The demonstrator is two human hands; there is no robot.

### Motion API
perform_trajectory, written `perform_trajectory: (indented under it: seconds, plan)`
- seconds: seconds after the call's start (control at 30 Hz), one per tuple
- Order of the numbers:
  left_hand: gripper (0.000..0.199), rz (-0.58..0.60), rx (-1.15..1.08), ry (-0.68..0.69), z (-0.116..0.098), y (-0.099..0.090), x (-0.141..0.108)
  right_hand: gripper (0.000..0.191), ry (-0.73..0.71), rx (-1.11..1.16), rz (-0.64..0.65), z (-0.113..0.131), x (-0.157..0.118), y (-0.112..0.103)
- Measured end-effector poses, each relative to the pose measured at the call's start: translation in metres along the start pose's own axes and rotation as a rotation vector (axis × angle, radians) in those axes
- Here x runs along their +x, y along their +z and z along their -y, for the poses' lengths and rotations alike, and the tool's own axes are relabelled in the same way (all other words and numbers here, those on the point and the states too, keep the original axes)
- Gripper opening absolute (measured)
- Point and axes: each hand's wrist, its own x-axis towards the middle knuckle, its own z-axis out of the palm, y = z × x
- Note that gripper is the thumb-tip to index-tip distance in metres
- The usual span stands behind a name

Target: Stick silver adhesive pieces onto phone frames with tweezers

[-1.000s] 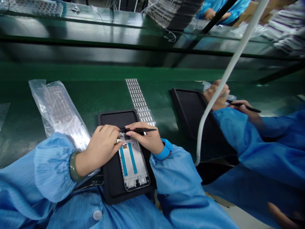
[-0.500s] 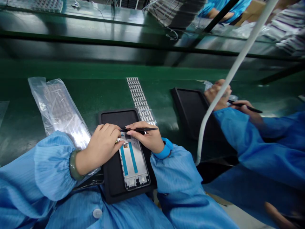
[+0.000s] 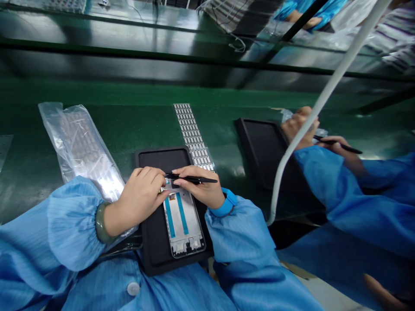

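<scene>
Close together, left hand (image 3: 140, 199) and right hand (image 3: 201, 188) sit over the far end of a phone frame (image 3: 182, 229)

The silvery phone frame, with two blue strips (image 3: 170, 217) along it, lies at a slant on a black tray (image 3: 152, 244) in front of the person. The right hand pinches a slim black tool (image 3: 202, 179) between thumb and fingers, its tip pointing left towards the other hand's fingertips. The left hand curls over the frame's upper left corner, thumb low and fingers bent; whether it grips the frame or something small there cannot be told, since its own fingers cover the spot. A sheet of small printed pieces (image 3: 193, 136) lies just beyond the tray on the green bench (image 3: 142, 125), and a clear plastic bag (image 3: 87, 149) lies to the left. On the right, near a second black tray (image 3: 261, 140), a co-worker's hand (image 3: 300, 131) is partly hidden by a pale tube (image 3: 285, 162).
</scene>
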Motion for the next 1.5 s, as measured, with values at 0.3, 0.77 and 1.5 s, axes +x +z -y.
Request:
perform_trajectory:
  seconds: [0.3,0.77,1.5]
  plan:
    - [0.016,0.002,0.004,0.003,-0.0002,-0.0003,0.0003,0.015,-0.026,0.100,-0.073,-0.0062,0.0007,0.0038]
    - [0.015,-0.018,0.006,0.013,0.0004,0.0006,-0.0004,0.013,-0.006,0.110,-0.034,-0.0055,0.0019,0.0017]
    - [0.019,-0.029,0.022,0.070,0.0036,0.0026,-0.0017,0.011,0.015,0.113,-0.047,-0.0073,0.0020,0.0012]
